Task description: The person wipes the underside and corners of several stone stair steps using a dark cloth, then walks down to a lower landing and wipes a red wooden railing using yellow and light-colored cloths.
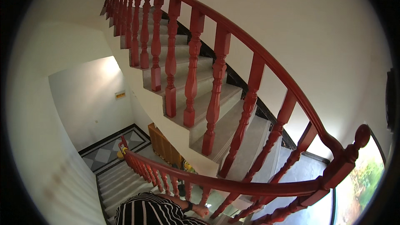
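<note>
My left hand [201,211] is at the bottom of the view, its fingers curled. Whether anything is inside them is not clear. A black band [188,206] circles that wrist, and the forearm comes from a black-and-white striped sleeve [147,209]. Just above the hand runs the red wooden handrail [250,188] of the lower flight, with red turned balusters [205,195] beneath it. The hand appears apart from the rail. My right hand is out of view. Pale stair treads [120,182] lie to the left of the sleeve.
An upper flight of stairs [231,98] climbs away behind a curved red banister [237,34]. A newel post [340,168] joins the rails at right, near a bright glass pane [365,181]. Below are a patterned tile floor [106,153], a wooden cabinet [164,143] and a yellow object [120,154].
</note>
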A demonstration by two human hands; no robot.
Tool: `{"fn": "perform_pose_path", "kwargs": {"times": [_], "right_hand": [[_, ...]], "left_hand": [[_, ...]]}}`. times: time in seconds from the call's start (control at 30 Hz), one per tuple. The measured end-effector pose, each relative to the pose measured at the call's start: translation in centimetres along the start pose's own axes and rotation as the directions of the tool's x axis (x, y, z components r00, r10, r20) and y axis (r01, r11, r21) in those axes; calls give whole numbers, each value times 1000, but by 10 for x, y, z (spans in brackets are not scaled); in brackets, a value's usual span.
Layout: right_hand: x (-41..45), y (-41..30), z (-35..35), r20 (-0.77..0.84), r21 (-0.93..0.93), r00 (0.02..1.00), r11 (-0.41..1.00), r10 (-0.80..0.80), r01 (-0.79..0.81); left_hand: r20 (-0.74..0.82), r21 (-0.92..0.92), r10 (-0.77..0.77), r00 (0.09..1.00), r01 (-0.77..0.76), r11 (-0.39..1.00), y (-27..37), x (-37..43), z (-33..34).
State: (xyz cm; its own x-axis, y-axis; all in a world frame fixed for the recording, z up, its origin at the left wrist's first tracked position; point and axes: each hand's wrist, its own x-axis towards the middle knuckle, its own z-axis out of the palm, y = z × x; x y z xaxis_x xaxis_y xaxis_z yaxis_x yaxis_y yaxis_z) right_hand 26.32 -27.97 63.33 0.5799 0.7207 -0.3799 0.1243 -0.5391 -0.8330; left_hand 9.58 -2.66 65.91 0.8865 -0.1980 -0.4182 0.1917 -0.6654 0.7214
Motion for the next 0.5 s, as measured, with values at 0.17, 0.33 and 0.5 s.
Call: {"fn": "perform_pose_path", "kwargs": {"times": [0.17, 0.33, 0.5], "right_hand": [[-3, 6, -5, 3, -3, 1000, 1000, 22, -22], [-28, 50, -20, -59, 30, 990, 991, 131, -130], [-96, 120, -30, -217, 167, 917, 938, 334, -303]], "left_hand": [[-38, -179, -39, 999, 32, 983, -20, -13, 17], [9, 49, -126, 992, 125, 991, -3, 0, -3], [-249, -91, 293, 923, -324, 942, 18, 9, 3]]}}
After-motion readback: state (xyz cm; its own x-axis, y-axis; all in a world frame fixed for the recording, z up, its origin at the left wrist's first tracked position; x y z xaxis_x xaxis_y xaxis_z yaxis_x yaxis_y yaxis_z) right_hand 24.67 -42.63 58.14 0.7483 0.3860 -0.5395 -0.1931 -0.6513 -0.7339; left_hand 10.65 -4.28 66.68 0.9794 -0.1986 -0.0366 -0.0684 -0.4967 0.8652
